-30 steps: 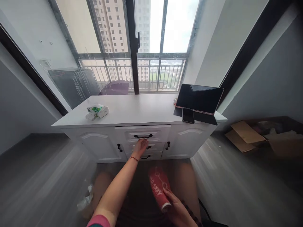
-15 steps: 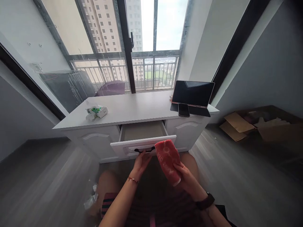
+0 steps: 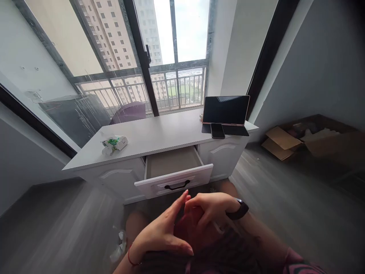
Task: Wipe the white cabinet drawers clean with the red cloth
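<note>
"How do your hands stand by the drawer (image 3: pixel 173 163)?"

"Both are on the near side of it; my left hand (image 3: pixel 159 233) is wide, thumb and fingers spread well apart; my right hand (image 3: pixel 215 206) is bent over, its fingers curled down at a red cloth (image 3: pixel 186 226); how firmly they close on it I cannot tell, as the fingers cover part of it and the rest is dim and blurred."

"Where exactly is that cloth?"

"In front of the drawer, between my two hands; whether my left touches it, I cannot tell."

"And the drawer itself?"

"It stands out from the white cabinet (image 3: pixel 159 131); its black handle (image 3: pixel 177 186) is on the front, just beyond my left fingertips."

"What else is around it?"

"On the cabinet top, left of the drawer, a tissue pack (image 3: pixel 115 143); to its right, a tablet (image 3: pixel 226 109) with a phone (image 3: pixel 218 131) lying before it; well right of the drawer, on the floor, an open cardboard box (image 3: pixel 282 139)."
</note>
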The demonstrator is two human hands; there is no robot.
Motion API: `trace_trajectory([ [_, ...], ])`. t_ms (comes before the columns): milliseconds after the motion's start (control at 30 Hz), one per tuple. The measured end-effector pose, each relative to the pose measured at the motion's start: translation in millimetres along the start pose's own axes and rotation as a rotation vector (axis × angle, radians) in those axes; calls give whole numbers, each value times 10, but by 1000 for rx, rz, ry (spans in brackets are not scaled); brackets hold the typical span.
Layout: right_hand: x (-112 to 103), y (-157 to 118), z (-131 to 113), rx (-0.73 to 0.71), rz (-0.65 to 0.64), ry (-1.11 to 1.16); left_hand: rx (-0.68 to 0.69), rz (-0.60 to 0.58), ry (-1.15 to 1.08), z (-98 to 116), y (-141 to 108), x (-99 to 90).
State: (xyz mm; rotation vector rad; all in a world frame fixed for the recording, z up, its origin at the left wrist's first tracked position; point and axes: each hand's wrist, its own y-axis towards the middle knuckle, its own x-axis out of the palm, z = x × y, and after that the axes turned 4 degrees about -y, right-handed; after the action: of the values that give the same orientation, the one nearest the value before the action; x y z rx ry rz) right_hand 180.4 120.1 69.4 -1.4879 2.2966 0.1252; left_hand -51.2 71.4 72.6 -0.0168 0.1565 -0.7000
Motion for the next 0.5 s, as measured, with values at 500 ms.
trace_trajectory([
  [500,-147,696,788,3,1327,-517,-454,195,-854,-718,-160,-408],
])
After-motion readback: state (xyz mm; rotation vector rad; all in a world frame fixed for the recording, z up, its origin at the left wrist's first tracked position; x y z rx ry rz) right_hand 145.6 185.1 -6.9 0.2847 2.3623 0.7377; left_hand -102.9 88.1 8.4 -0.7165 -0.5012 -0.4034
